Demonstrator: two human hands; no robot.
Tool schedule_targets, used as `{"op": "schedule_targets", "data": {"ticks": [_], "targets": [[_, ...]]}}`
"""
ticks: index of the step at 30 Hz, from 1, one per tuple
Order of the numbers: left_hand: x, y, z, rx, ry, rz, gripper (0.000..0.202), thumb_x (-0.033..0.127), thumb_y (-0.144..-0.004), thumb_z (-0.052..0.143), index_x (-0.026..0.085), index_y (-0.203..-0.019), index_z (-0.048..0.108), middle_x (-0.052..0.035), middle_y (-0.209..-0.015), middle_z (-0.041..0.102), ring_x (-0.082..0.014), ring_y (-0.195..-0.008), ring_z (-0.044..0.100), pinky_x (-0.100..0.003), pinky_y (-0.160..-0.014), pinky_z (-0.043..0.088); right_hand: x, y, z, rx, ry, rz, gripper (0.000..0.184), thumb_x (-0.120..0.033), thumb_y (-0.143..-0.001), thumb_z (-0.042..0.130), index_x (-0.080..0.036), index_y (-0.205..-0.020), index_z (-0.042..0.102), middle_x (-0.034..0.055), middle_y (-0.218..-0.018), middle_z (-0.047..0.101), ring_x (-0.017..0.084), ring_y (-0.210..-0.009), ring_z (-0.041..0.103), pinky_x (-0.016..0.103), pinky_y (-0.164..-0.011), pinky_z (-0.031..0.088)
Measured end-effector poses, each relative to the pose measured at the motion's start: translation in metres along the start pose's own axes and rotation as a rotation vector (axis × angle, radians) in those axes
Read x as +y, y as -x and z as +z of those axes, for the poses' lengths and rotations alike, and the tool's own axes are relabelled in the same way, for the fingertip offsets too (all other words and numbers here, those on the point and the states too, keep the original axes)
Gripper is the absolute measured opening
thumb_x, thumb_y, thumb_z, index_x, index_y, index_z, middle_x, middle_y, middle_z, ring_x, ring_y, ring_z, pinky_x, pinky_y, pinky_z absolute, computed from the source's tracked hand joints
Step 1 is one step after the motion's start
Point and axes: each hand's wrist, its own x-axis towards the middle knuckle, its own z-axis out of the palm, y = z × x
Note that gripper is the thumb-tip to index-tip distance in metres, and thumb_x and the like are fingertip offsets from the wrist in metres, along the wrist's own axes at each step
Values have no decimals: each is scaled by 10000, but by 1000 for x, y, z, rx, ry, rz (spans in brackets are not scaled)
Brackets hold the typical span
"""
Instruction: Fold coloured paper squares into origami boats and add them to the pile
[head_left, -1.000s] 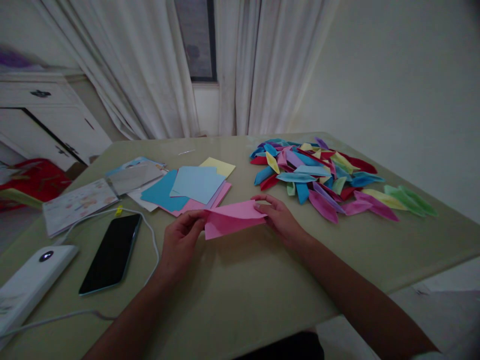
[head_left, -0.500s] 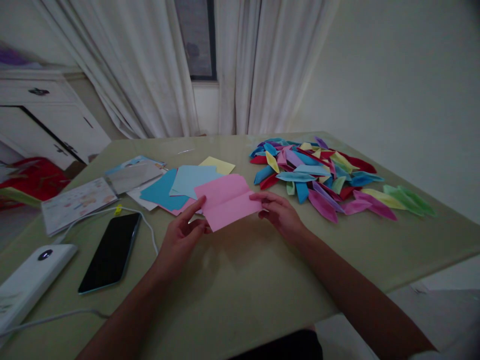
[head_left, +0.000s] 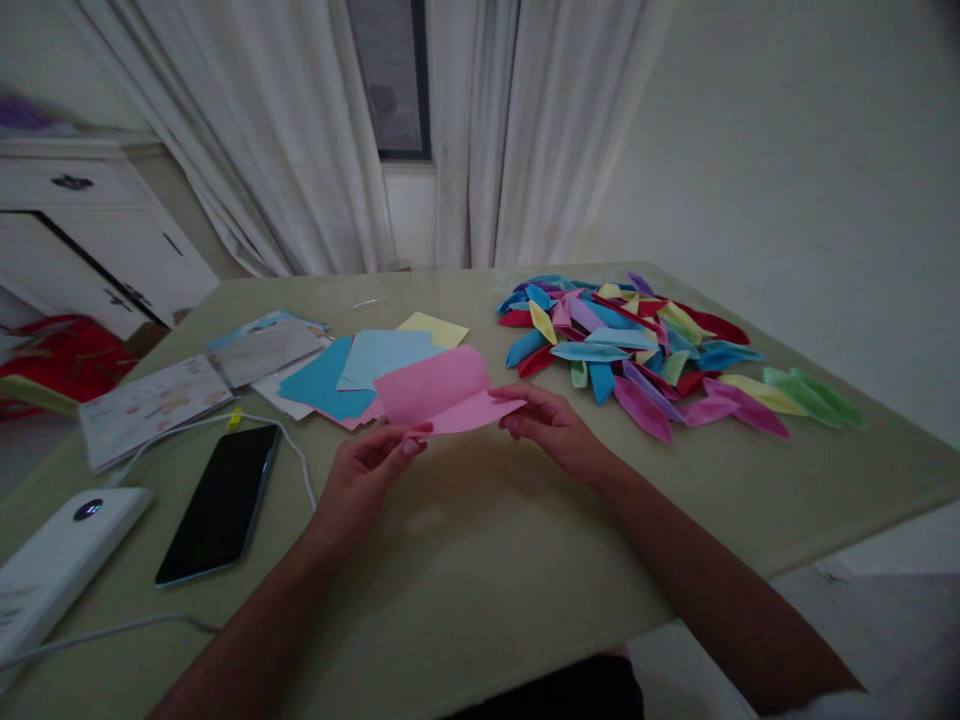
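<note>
A pink sheet of paper (head_left: 439, 388), creased across its middle, is held above the table between my two hands. My left hand (head_left: 375, 465) pinches its near left corner between thumb and fingers. At the right edge, my right hand (head_left: 551, 425) grips the paper near the crease. The near half lies almost flat, while the far half stands up at an angle. Just behind it are loose sheets: light blue paper (head_left: 390, 357), darker blue paper (head_left: 322, 380) and yellow paper (head_left: 435, 328).
Many folded colored paper pieces (head_left: 600, 335) are heaped at the back right of the table (head_left: 480, 600). To the left lie a phone (head_left: 221, 505), a white power bank (head_left: 67, 560) with a white cable (head_left: 304, 465), and printed packets (head_left: 154, 405).
The near half of the pink paper has bent up along the crease, from nearly open to a clear angle. My left hand has shifted from the left edge to the near corner.
</note>
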Motion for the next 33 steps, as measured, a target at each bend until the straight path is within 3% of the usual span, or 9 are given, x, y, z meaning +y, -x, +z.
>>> {"op": "schedule_targets", "data": {"ticks": [5, 8, 12, 18, 26, 33], "targets": [[3, 3, 5, 28, 21, 0, 405, 587, -832, 880, 193, -928, 884, -104, -964, 842, -231, -859, 772, -274, -720, 597, -4, 0, 6, -30, 61, -2, 186, -389, -888, 857, -254, -1016, 859, 44, -1039, 750, 150, -788, 635, 285, -710, 522], [2, 5, 9, 76, 68, -33, 370, 537, -835, 896, 188, -955, 876, -92, -963, 841, -212, -828, 767, -255, -685, 585, -4, 1, 8, 7, 104, -15, 236, -450, -879, 858, -221, -827, 833, 46, -1001, 739, 170, -826, 647, 294, -720, 505], [-3, 4, 9, 129, 91, -17, 383, 459, -779, 957, 188, -1036, 869, -99, -1039, 846, -212, -886, 782, -266, -751, 620, -2, 2, 11, 123, 144, 1, 342, -480, -879, 848, -202, -694, 774, 7, -790, 675, 148, -734, 591, 284, -697, 461], [-7, 3, 8, 37, 159, -6, 597, 374, -774, 968, 220, -1322, 788, -148, -1408, 752, -279, -1136, 792, -368, -953, 660, 2, 1, 13, 301, 119, 88, 362, -530, -745, 934, -202, -708, 787, 0, -682, 683, 146, -652, 554, 280, -615, 421], [-4, 6, 9, -72, 189, -37, 641, 366, -807, 951, 228, -1400, 749, -170, -1410, 747, -323, -1181, 783, -402, -962, 668, 0, 1, 16, 349, 58, 30, 392, -500, -724, 965, -207, -674, 709, 11, -774, 735, 155, -707, 608, 296, -685, 487], [-6, 7, 10, -49, 162, -21, 577, 337, -835, 928, 237, -1378, 762, -145, -1444, 731, -262, -1104, 799, -315, -887, 662, 2, 2, 18, 424, 67, 17, 417, -466, -703, 985, -204, -634, 669, -6, -704, 698, 139, -647, 567, 290, -646, 468]]}}
